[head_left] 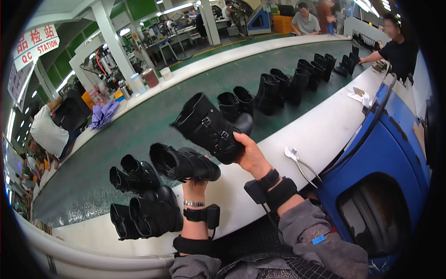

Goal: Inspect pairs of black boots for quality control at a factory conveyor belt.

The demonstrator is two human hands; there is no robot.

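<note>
Two black boots (207, 126) in hands (254, 156)

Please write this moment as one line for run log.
left hand: holding black boot | right hand: holding buckled black boot | pliers: on white ledge, right of both hands

white sign (37, 46), upper left: red lettering (35, 56) in two lines

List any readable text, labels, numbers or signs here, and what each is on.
White hanging sign: two rows of red lettering, readable, not copied here.
White board below it: too blurred to read.
Upper held boot and lower held boot: no lettering discernible.
</note>
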